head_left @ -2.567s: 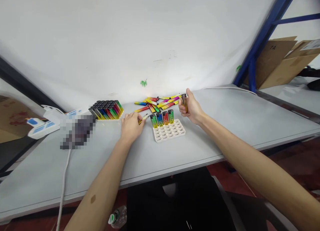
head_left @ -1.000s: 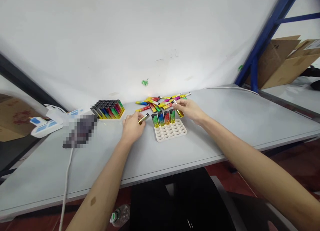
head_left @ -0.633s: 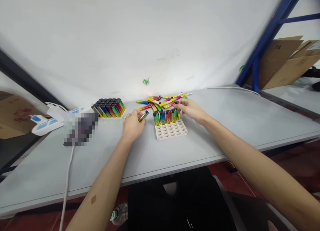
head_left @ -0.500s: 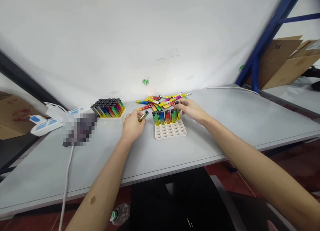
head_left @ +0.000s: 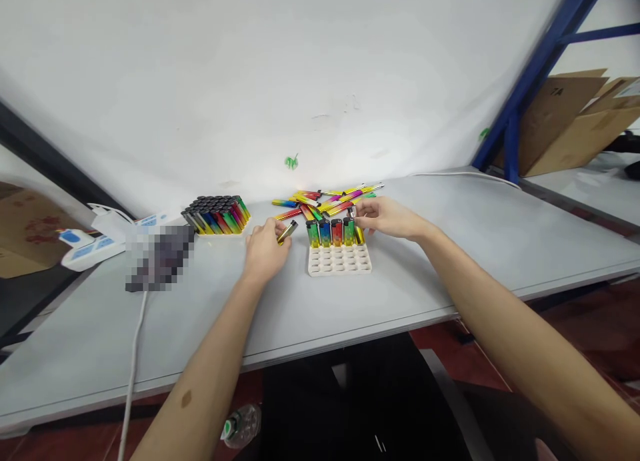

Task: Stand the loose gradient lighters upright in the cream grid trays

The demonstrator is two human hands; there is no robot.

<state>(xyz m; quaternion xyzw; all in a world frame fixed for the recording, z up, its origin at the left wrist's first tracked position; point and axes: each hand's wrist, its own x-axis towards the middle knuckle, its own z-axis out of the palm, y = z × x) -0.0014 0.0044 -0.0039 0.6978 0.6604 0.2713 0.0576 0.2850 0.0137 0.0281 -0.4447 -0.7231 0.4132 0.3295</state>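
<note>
A white slotted tray (head_left: 340, 261) stands on the table with a back row of upright lighters, among them a green lighter (head_left: 313, 233), a blue one and a red lighter (head_left: 337, 232). At the right end of that row, my right hand (head_left: 383, 216) has its fingers closed around the top of a yellow lighter (head_left: 359, 234), which leans slightly. My left hand (head_left: 266, 249) rests on the table left of the tray, closed on a gold lighter (head_left: 287, 231) with its metal top pointing up and right. Behind the tray lies a loose pile of coloured lighters (head_left: 345, 200).
A second tray full of upright lighters (head_left: 217, 216) stands at the back left. Beside it are a pixelated dark object (head_left: 163, 258) and a white power strip (head_left: 95, 251) with cables. Cardboard boxes (head_left: 570, 124) sit beyond the blue frame (head_left: 511, 141) at right.
My right hand has shifted slightly right at the end of the row, and the lighter in it has turned and tilted. The tray has moved very slightly. My left hand stays put.
</note>
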